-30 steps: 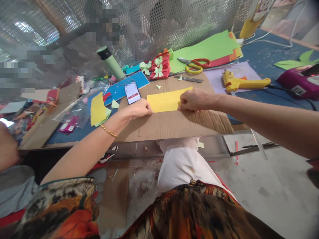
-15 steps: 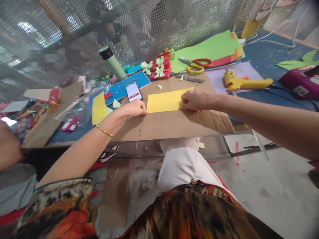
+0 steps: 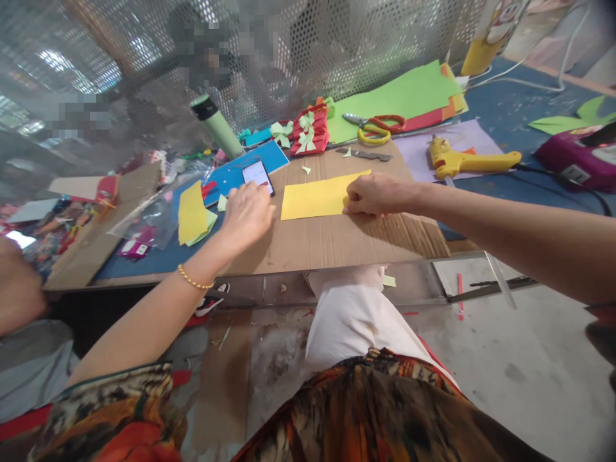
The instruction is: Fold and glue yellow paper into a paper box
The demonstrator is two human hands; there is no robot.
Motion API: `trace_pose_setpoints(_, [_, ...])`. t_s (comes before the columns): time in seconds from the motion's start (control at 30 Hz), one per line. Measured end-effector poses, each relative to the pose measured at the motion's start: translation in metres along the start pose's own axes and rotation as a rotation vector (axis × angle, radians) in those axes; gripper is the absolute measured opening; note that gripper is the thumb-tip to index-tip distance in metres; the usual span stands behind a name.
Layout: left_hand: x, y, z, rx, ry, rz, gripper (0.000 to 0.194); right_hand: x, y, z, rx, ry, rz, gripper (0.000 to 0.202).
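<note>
A yellow paper strip [image 3: 312,196] lies flat on the brown cardboard [image 3: 308,242] before me. My right hand [image 3: 369,194] pinches its right end. Left of the strip, my left hand [image 3: 250,212] is over the cardboard, off the paper, and covers the lower part of a phone [image 3: 256,172]; its fingers are partly apart and bent, with nothing seen in them. More yellow paper [image 3: 191,212] rests on pale green pieces at the left. Behind the strip are a flat blade [image 3: 370,155] and small green scraps [image 3: 306,170].
Scissors [image 3: 378,128] lie on green sheets [image 3: 389,96] at the back. A yellow glue gun [image 3: 469,160] rests on purple paper to the right. Red pieces with green bows [image 3: 308,131] and a green bottle [image 3: 219,127] stand behind. Another person's arm [image 3: 18,282] shows at far left.
My left hand has come off the strip's left end, moved slightly left and up toward the phone, and loosened its fingers. The right hand keeps its hold.
</note>
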State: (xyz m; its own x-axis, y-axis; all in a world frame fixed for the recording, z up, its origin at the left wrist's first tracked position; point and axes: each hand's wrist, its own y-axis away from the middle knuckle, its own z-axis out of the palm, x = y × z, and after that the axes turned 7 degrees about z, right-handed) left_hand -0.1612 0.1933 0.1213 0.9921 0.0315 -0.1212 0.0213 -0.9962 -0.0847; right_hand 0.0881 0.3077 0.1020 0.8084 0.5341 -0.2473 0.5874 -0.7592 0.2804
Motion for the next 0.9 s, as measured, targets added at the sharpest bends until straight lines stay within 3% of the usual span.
trace_pose_setpoints(0.07, [0.019, 0.006, 0.011, 0.072, 0.052, 0.267, 0.047, 0.0, 0.0, 0.001, 0.013, 0.024, -0.013, 0.025])
trace_pose_setpoints(0.13, [0.039, 0.008, 0.024, -0.037, 0.155, 0.459, 0.072, -0.002, 0.0, 0.001, 0.036, 0.051, -0.019, 0.025])
trace_pose_setpoints(0.2, [0.052, 0.007, 0.035, -0.196, 0.245, 0.535, 0.082, -0.002, 0.001, 0.001, 0.064, 0.085, -0.01, 0.024])
trace_pose_setpoints(0.27, [0.057, 0.006, 0.042, -0.282, 0.294, 0.537, 0.084, 0.001, 0.004, -0.001, 0.083, 0.13, 0.002, 0.023])
trace_pose_setpoints(0.4, [0.052, 0.005, 0.047, -0.281, 0.309, 0.53, 0.085, 0.021, 0.019, -0.005, 0.083, 0.208, 0.067, 0.022])
trace_pose_setpoints(0.47, [0.051, 0.005, 0.046, -0.271, 0.308, 0.531, 0.084, 0.031, 0.03, -0.001, 0.174, 0.222, 0.092, 0.024])
trace_pose_setpoints(0.5, [0.052, 0.005, 0.045, -0.274, 0.305, 0.526, 0.083, 0.033, 0.035, 0.003, 0.289, 0.234, 0.078, 0.029])
trace_pose_setpoints(0.57, [0.054, 0.006, 0.043, -0.295, 0.295, 0.511, 0.082, 0.035, 0.042, 0.017, 0.41, 0.253, -0.131, 0.039])
trace_pose_setpoints(0.67, [0.057, 0.007, 0.039, -0.305, 0.295, 0.498, 0.083, 0.033, 0.046, 0.042, 0.34, 0.245, -0.502, 0.05])
trace_pose_setpoints(0.8, [0.056, 0.01, 0.039, -0.288, 0.304, 0.506, 0.088, 0.038, 0.053, 0.061, 0.394, 0.276, -0.548, 0.068])
trace_pose_setpoints(0.9, [0.054, 0.01, 0.043, -0.278, 0.315, 0.506, 0.092, 0.046, 0.066, 0.061, 0.422, 0.278, -0.497, 0.06])
